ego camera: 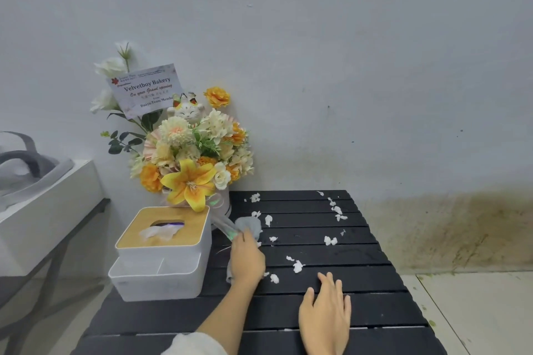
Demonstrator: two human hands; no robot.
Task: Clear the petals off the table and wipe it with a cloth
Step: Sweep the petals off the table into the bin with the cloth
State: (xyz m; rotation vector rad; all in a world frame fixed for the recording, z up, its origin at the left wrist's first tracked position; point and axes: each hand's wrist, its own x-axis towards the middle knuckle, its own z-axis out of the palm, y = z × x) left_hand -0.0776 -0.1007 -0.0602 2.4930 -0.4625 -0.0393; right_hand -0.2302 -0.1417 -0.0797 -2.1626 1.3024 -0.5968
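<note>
Several white petals (298,266) lie scattered over the black slatted table (317,308), some in a line near its far right corner. My left hand (247,259) grips a grey cloth (248,225) on the table's left part, beside the tissue box. The cloth bunches out past my fingers and hangs below my palm. My right hand (327,311) lies flat on the near slats with straight fingers, just short of the nearest petals, holding nothing.
A white tissue box with a wooden lid (163,251) stands at the table's left edge. Behind it is a bouquet of yellow, orange and white flowers (190,158) with a card. A white cabinet (43,210) stands to the left, and a wall rises behind.
</note>
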